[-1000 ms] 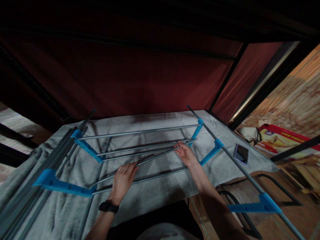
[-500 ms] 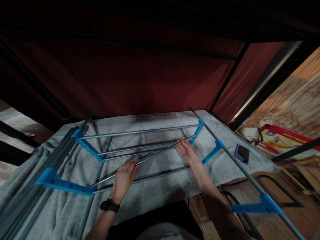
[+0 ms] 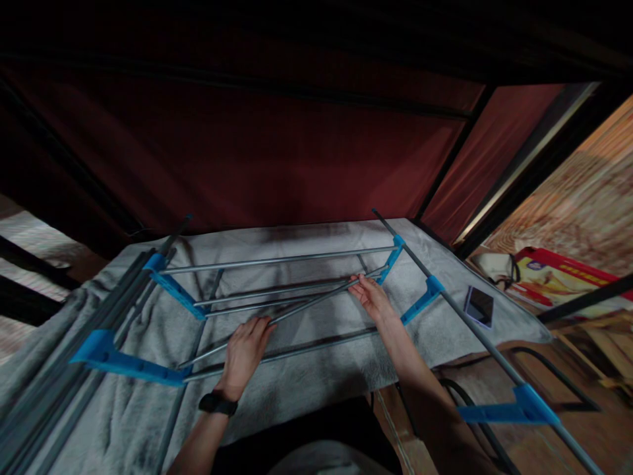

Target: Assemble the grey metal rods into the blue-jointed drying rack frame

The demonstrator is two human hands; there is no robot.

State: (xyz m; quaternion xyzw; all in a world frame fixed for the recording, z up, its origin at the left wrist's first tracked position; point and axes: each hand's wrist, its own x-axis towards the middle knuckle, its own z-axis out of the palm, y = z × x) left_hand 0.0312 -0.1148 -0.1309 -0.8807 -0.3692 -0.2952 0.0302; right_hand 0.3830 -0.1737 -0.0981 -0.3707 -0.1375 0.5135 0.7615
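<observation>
A thin grey metal tube [image 3: 301, 308] slants across the middle of a rack frame, and both my hands are closed on it. My left hand [image 3: 246, 349], with a dark watch on the wrist, grips its nearer left part from above. Farther along, my right hand [image 3: 370, 295] pinches it close to its right end. The tube's left tip lies near the blue plastic bracket [image 3: 133, 366] at the front left. Its right tip reaches the far right blue bracket [image 3: 390, 258]. Other crossbars, such as the back tube [image 3: 277, 262], span between the left and right brackets.
A grey blanket [image 3: 316, 376] covers the surface below. Several loose tubes [image 3: 79, 356] lie along the left. At the right are an upright tube [image 3: 479, 333] with blue brackets, a phone [image 3: 479, 306] and a red-yellow box [image 3: 558, 277]. Dark red fabric [image 3: 257, 158] hangs behind.
Almost nothing differs. Both hands keep their hold on the slanted tube, and the view has shifted very slightly.
</observation>
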